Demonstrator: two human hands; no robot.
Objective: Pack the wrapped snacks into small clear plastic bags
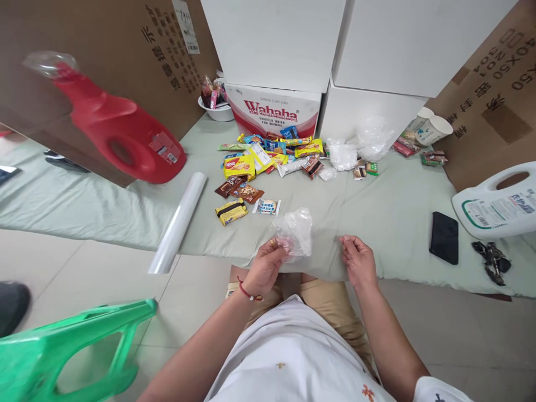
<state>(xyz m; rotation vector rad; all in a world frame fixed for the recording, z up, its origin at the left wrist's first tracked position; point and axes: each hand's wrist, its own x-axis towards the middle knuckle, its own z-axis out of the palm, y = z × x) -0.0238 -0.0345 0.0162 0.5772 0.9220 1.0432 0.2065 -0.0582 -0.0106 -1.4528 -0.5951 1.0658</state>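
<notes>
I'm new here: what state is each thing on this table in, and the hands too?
Left hand, pinching clear plastic
Clear plastic, crumpled
Right hand, fingers curled in
Snack packets, wrapped, loosely piled
Plastic roll, rolled up, overhanging the table
Phone, lying flat, upper face dark
Keys, bunched together
Red bottle, clear cap on
White bowl, holding wrapped items

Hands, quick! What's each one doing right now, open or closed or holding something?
Left hand: closed, holding crumpled clear plastic.
Right hand: closed, curled up; can't tell if it's pinching anything.
</notes>
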